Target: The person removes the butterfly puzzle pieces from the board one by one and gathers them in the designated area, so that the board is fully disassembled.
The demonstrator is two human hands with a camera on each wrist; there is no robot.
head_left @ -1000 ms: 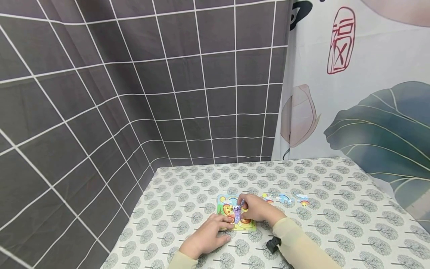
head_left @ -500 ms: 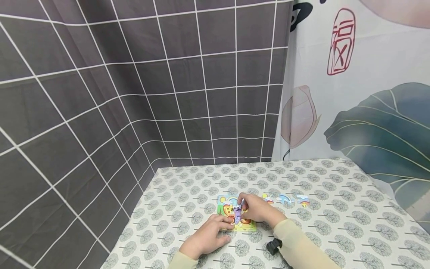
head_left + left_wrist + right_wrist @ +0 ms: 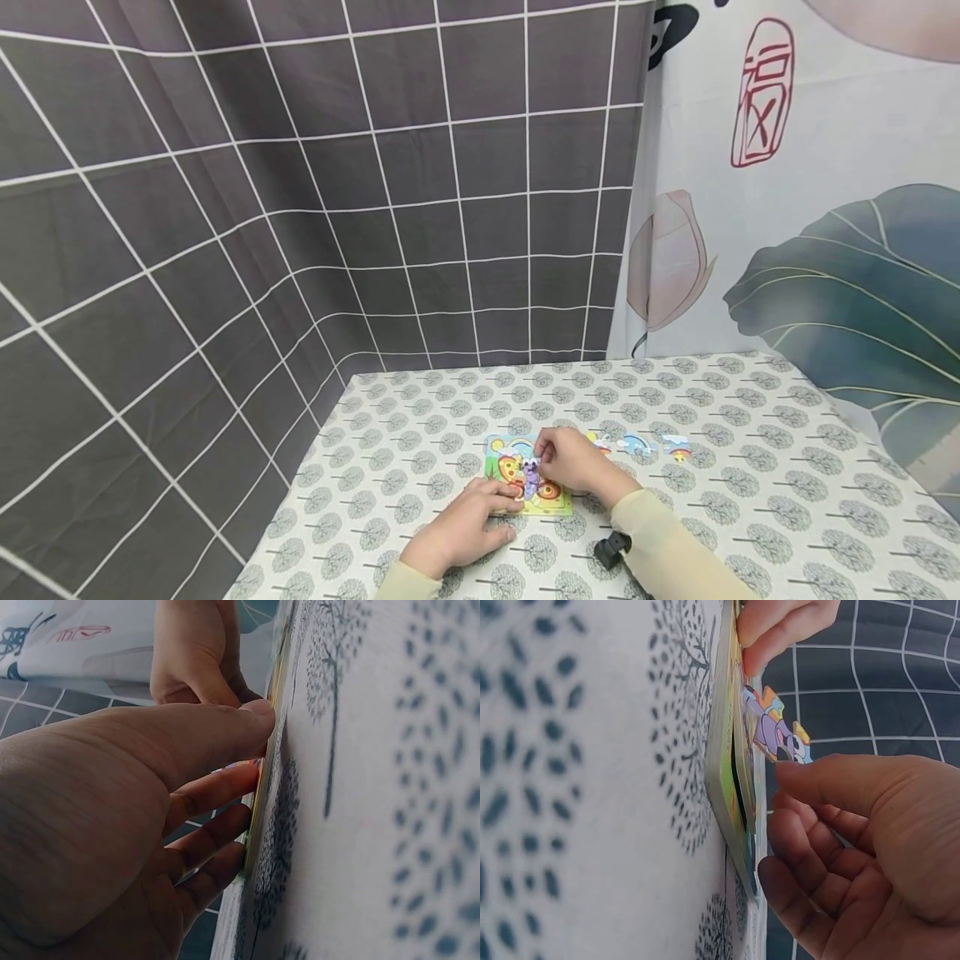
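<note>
Head view's got two bare hands at a little cartoon jigsaw puzzle board (image 3: 553, 507) lying flat on a tree-print tablecloth (image 3: 360, 533). Right hand (image 3: 577, 465) has its thumb and fingertips pinched on the end of a purple character puzzle piece (image 3: 769, 732). Right wrist cam shows that piece tilted up at an angle above the board, near the middle; can't really tell if its low end touches. Left hand (image 3: 467, 518) is pretty relaxed, fingers stretched out with the tips resting on the board's near left part, thumb spread off to the side. Just right of the board there's a row of loose pieces: one partly behind the right hand, then a blue rainbow piece (image 3: 636, 445), then a cloud-and-rainbow piece (image 3: 677, 447). Dark grid curtain (image 3: 420, 183) behind it all.
</note>
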